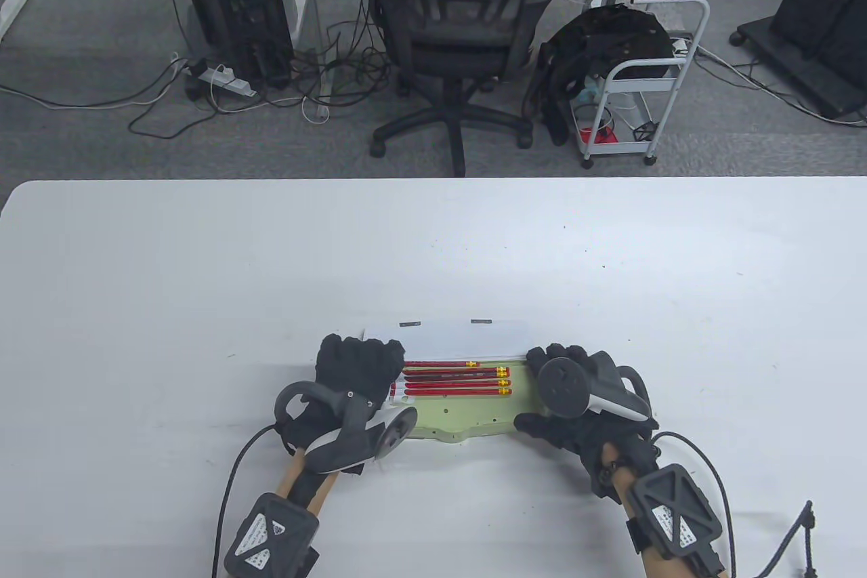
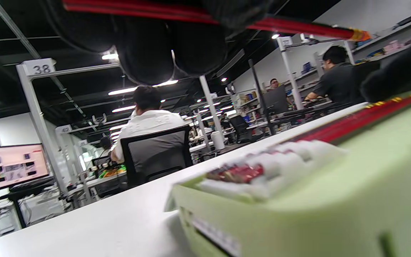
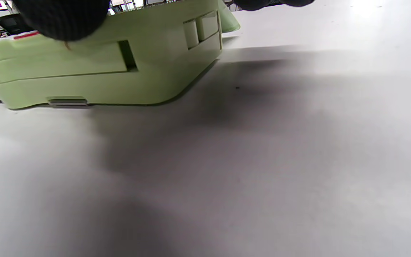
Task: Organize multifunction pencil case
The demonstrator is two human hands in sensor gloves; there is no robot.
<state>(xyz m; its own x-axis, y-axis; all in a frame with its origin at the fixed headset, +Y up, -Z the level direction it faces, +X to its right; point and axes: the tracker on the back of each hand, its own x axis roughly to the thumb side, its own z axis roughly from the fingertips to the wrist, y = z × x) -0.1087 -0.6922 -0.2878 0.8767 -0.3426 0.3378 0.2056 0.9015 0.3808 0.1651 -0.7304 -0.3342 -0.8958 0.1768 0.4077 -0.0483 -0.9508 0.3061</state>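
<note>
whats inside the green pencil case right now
Red pencils lie side by side in the open green pencil case. The left hand covers their left ends, so anything beneath is hidden.

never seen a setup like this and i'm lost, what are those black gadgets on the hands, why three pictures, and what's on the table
These are a person's two hands in black sensor gloves. The round gadget strapped to the back of each hand is a motion tracker; the fingers do not hold it.

The table view looks down from above. The other two pictures come from small cameras on the wrists, very low and tilted, so the room looks odd.

On the white table lies an open light green pencil case, its white lid folded back. Red pencils lie in a row inside.

The left hand is at the case's left end, fingers curled over the pencil tips; the left wrist view shows it holding one pencil. The right hand steadies the case's right end, thumb at the front edge.
</note>
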